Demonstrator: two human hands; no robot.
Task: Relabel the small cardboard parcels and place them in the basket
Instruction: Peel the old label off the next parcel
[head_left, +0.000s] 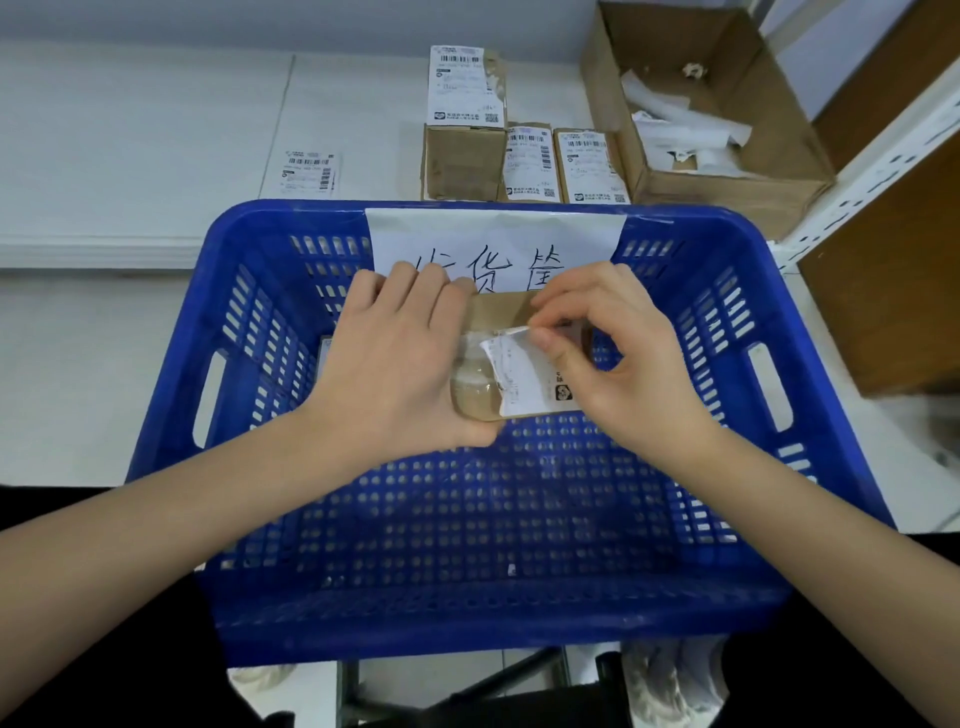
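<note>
Head view: left hand (395, 358) grips small parcel (511, 319) above blue basket (727, 467). Right hand (618, 358) pinches half-peeled old label (517, 374). Peel low, slow, steady; label seemingly tearing at edge. Brace parcel firmly.

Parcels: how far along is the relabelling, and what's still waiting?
Done: one item may already lie in the blue basket, mostly hidden by the left hand. In hand: that hand grips a parcel while the right hand peels its old label. Left: three labelled parcels behind the basket, one loose label sheet.
</note>
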